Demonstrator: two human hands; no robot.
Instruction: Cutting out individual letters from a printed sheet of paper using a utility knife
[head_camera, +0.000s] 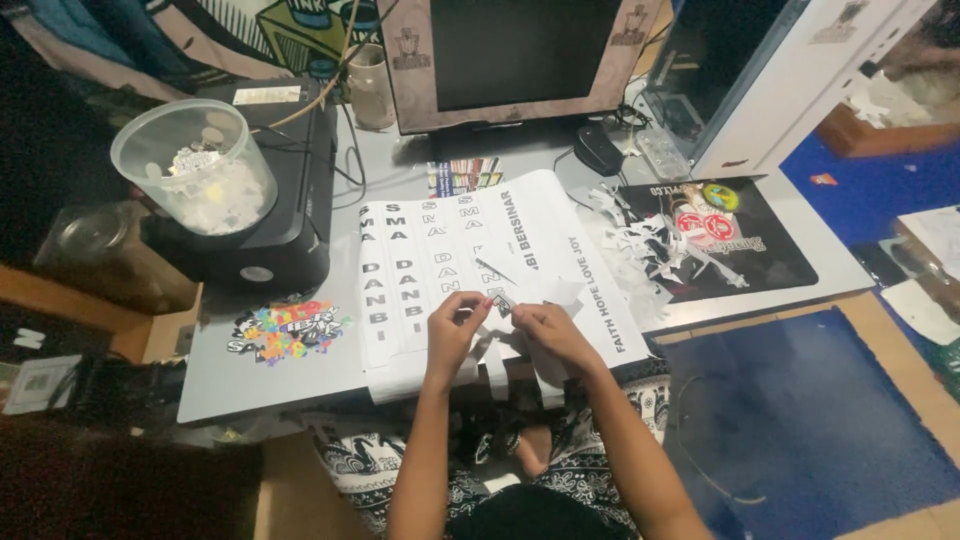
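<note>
— What are the hands doing?

— The left hand (455, 318) and the right hand (545, 325) meet over a white printed sheet (480, 260) on the grey desk (250, 370). Both pinch a small cut-out piece (501, 303), fingertips closed narrow on it.

— How does the piece look?

— Tiny, white with dark marks; too small to tell more. It sits between the two hands, just above the sheet's near edge.

— And the sheet?

— White, with columns of bold black letters, lying flat in front of the monitor (520, 55). White paper scraps (640, 250) lie to its right, by a black mat (750, 250). A clear plastic tub (195, 165) stands on a black printer (280, 220) at the left
</note>
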